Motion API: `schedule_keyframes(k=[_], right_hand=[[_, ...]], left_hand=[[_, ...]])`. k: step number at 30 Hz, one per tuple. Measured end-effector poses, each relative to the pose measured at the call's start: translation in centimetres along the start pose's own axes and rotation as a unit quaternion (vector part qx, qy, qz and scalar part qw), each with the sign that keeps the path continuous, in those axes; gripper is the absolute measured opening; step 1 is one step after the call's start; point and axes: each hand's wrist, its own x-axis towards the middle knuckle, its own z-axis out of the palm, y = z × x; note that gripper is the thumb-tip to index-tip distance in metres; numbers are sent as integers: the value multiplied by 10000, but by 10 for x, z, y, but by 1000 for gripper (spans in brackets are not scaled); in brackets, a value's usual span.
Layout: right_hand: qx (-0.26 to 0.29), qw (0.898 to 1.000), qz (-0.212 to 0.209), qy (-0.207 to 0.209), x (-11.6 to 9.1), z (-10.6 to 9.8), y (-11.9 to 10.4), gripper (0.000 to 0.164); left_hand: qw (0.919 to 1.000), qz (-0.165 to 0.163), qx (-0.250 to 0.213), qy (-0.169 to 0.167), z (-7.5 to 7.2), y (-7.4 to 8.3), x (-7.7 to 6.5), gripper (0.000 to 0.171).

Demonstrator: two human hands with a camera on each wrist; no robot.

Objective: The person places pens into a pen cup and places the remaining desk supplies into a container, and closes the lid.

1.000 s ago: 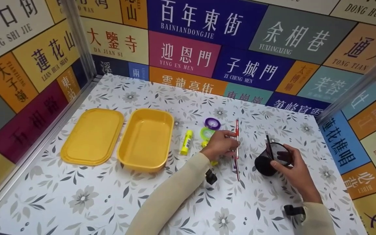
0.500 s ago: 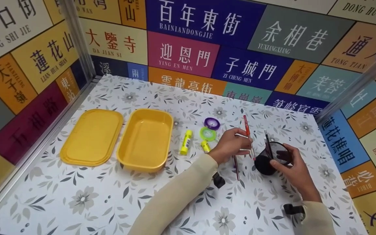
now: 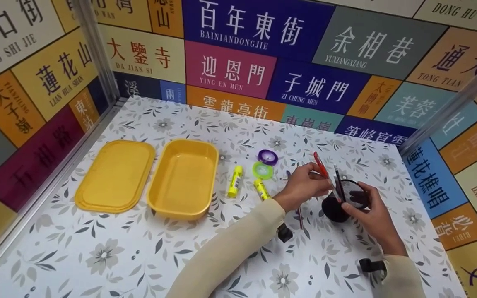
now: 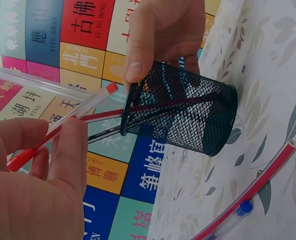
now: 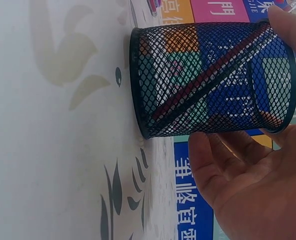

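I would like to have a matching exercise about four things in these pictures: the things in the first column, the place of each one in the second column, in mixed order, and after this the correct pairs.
Column one
1. Red pen
2. Yellow lid
3. Mesh cup
4. Purple tape roll

Column two
A. Held by the right hand
B. On the far side of the green tape roll, seen from the person
C. Pinched by the left hand
D. Beside the yellow box, to its left

Right pairs: 1-C, 2-D, 3-A, 4-B
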Motion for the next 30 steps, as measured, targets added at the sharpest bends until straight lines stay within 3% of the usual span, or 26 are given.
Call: schedule_keyframes(k=[7,11,15,21,26,30], right_hand=[[30,10000,-85,-14,-1,-1,2,80],[27,10000,-18,-31,0,-1,1,81],[18,10000,-58,-40,3,-2,1,81],[5,9999,-113,0,3,-2,2,81],[-4,10000,-72,-6,2,-2,2,82],[-63,10000,-77,1,2,-1,2,82]], left_hand=[[9984,333,408,196,12,1,4,19],[9928,550,1027,266,15,1,8,17],[9805,692,1794,399,18,0,12,15],[9587,1012,2639,316,20,-4,19,12],[9393,1272,3181,211,22,-7,21,8],[9293,1314,3449,108,23,-9,21,9]])
